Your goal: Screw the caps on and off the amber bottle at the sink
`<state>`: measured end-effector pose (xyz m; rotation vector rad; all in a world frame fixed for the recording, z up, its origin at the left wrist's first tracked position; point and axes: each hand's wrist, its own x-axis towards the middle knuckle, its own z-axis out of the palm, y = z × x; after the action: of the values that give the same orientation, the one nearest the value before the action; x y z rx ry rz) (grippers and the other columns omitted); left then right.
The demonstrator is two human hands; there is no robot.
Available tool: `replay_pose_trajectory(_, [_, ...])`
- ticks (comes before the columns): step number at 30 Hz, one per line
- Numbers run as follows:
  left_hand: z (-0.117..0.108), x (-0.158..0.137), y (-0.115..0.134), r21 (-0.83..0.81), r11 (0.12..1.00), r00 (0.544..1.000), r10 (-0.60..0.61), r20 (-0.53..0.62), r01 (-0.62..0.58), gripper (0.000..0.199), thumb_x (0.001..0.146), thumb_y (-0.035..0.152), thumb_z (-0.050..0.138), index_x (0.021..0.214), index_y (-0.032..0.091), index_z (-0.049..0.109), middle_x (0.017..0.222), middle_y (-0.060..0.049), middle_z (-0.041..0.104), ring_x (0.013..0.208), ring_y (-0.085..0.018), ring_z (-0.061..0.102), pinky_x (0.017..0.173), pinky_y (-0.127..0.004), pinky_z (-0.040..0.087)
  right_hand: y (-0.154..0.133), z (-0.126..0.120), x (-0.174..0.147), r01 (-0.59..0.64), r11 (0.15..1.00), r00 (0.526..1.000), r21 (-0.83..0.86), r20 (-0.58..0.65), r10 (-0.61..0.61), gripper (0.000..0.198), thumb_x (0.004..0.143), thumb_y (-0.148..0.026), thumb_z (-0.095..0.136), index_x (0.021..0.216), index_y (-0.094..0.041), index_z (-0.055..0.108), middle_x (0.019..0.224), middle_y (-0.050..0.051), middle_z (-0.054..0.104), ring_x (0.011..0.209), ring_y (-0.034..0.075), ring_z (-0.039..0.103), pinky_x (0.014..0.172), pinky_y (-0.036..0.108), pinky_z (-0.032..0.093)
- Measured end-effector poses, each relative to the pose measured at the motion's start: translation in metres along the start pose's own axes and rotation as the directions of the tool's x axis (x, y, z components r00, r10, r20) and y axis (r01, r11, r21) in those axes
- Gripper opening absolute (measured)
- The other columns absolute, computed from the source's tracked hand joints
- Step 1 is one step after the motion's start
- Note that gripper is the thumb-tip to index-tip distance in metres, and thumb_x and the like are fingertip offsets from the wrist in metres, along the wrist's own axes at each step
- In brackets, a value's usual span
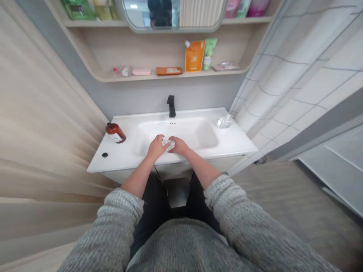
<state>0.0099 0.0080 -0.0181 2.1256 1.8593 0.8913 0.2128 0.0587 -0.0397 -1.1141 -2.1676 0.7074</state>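
Observation:
Over the front part of the white sink [208, 134], both hands hold a small clear, whitish object [169, 144]; its exact kind does not show. My left hand [157, 147] is closed around its left side, with the thumb across the near side. From the right, my right hand [178, 145] closes on the same object, its fingers partly hidden. Beyond the hands stands a black faucet [171, 106]. On the counter to the left is a brown bottle [115, 133] with a white label, and a small black cap [104, 155] lies near it.
A clear pump bottle [225, 121] stands on the counter's right end. Above the faucet runs a wooden shelf [136, 47] with an orange pouch [194, 56], a green tube [209, 54], a pink case [141, 71] and an orange packet [169, 71]. A mirror [190, 15] hangs higher.

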Motion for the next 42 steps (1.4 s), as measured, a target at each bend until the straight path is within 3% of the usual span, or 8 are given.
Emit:
replay_pose_trajectory(4, [-0.006,-0.002,0.007,0.041,0.998,0.992,-0.046,0.121,0.041,0.051,0.105,0.034,0.071,0.153,0.022,0.059,0.117,-0.013,0.081,0.107,-0.031,0.08,0.099,-0.04,0.061,-0.001,0.0,0.0,-0.007,1.0,1.0,-0.021,0.002,0.007,0.075,0.065,-0.019,0.099,0.136,-0.022,0.074,0.131,0.012,0.082,0.122,0.034,0.079,0.113,0.046,0.06])
replay_pose_trajectory(8, [-0.01,-0.002,0.009,0.016,1.0,0.988,-0.028,0.154,0.025,0.073,0.095,0.013,0.069,0.165,0.022,0.051,0.13,-0.012,0.08,0.113,-0.028,0.08,0.103,-0.038,0.06,-0.003,-0.001,-0.001,-0.02,0.999,1.0,-0.043,0.008,0.021,0.069,0.068,-0.017,0.097,0.133,-0.022,0.074,0.126,0.01,0.084,0.117,0.033,0.08,0.109,0.044,0.06])
replay_pose_trajectory(14, [-0.006,0.0,0.006,-0.059,0.997,0.992,-0.038,0.118,0.045,0.066,0.102,0.038,0.075,0.162,0.02,0.055,0.135,-0.015,0.079,0.114,-0.03,0.079,0.106,-0.042,0.062,-0.008,-0.004,-0.001,-0.028,0.999,1.0,-0.016,0.012,0.028,0.076,0.062,-0.017,0.101,0.132,-0.022,0.074,0.134,0.012,0.082,0.124,0.035,0.078,0.113,0.047,0.059])
replay_pose_trajectory(20, [-0.004,0.002,0.001,-0.094,0.995,0.987,-0.005,0.162,0.021,0.071,0.093,0.013,0.07,0.161,0.026,0.056,0.146,-0.014,0.077,0.114,-0.029,0.081,0.109,-0.044,0.062,-0.006,-0.004,-0.001,-0.081,0.997,0.996,-0.018,0.031,0.082,0.077,0.062,-0.018,0.103,0.133,-0.023,0.073,0.13,0.01,0.082,0.119,0.034,0.079,0.109,0.047,0.06])
replay_pose_trajectory(26, [-0.003,0.001,0.003,-0.106,0.993,0.988,-0.029,0.154,0.046,0.069,0.097,0.037,0.08,0.161,0.023,0.056,0.138,-0.014,0.08,0.112,-0.03,0.081,0.106,-0.044,0.063,-0.007,-0.005,-0.001,-0.077,0.997,0.997,-0.004,0.026,0.077,0.076,0.063,-0.019,0.102,0.133,-0.022,0.073,0.132,0.01,0.082,0.12,0.033,0.078,0.109,0.045,0.059])
replay_pose_trajectory(32, [-0.002,0.001,-0.001,-0.118,0.993,0.987,0.026,0.158,-0.008,0.073,0.091,0.01,0.071,0.161,0.026,0.058,0.148,-0.013,0.077,0.124,-0.029,0.078,0.115,-0.043,0.06,-0.008,-0.008,-0.002,-0.115,0.993,0.993,-0.005,0.007,0.115,0.076,0.061,-0.018,0.103,0.131,-0.023,0.073,0.123,0.007,0.083,0.113,0.032,0.078,0.106,0.045,0.059])
replay_pose_trajectory(38, [-0.001,0.002,0.0,-0.102,0.995,0.989,0.009,0.145,0.006,0.06,0.102,0.037,0.077,0.158,0.024,0.061,0.141,-0.014,0.079,0.123,-0.032,0.078,0.113,-0.046,0.06,-0.011,-0.008,-0.004,-0.082,0.997,0.997,0.003,0.008,0.082,0.075,0.063,-0.02,0.103,0.132,-0.023,0.073,0.133,0.01,0.081,0.122,0.033,0.077,0.111,0.045,0.058])
replay_pose_trajectory(42, [-0.003,0.002,0.001,-0.098,0.995,0.987,0.014,0.157,0.002,0.055,0.103,0.021,0.068,0.158,0.022,0.061,0.146,-0.016,0.077,0.12,-0.03,0.079,0.114,-0.045,0.06,-0.01,-0.007,-0.001,-0.101,0.995,0.995,-0.022,0.011,0.101,0.077,0.063,-0.02,0.104,0.133,-0.022,0.073,0.128,0.01,0.082,0.117,0.033,0.078,0.108,0.046,0.059])
